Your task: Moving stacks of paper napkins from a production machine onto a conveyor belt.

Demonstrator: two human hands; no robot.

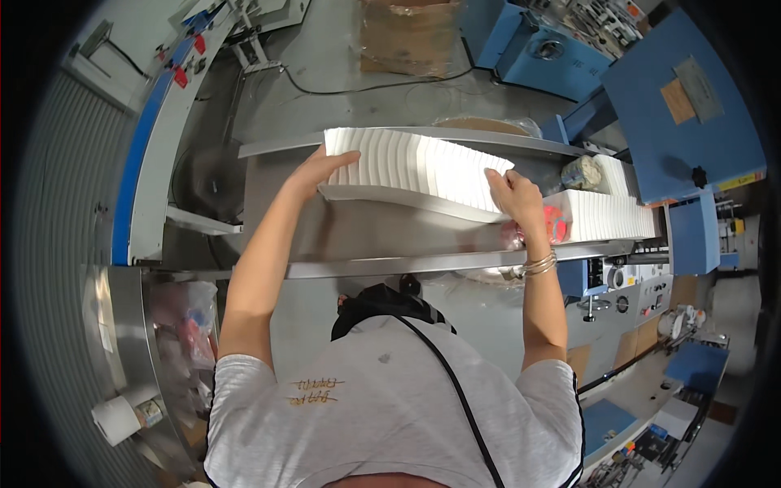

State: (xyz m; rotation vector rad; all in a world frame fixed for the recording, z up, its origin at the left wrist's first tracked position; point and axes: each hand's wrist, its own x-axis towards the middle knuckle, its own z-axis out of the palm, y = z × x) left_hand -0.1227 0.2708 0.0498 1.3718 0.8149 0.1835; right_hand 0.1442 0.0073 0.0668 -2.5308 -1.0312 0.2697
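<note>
A long row of white folded sheets (pixel 416 169), packed side by side, spans the metal trough (pixel 399 237) in front of me. My left hand (pixel 319 171) grips its left end, thumb laid over the top edge. At the right end my right hand (pixel 517 198) is closed on the row, its thumb and fingers against the last sheets. The row sags a little toward its right side. Just beyond my right wrist, a red item in clear plastic (pixel 556 224) lies against another row of white sheets (pixel 606 216). A roundish, pale wrapped object (pixel 582 174) stands behind that second row.
The trough has raised metal rails (pixel 423 262) along both long sides. Blue machine housings (pixel 679 106) stand at its right end. A blue-edged bench (pixel 138 154) is at the left. Beyond the trough are a cardboard box (pixel 407 41) and a black cable (pixel 358 92) on the floor.
</note>
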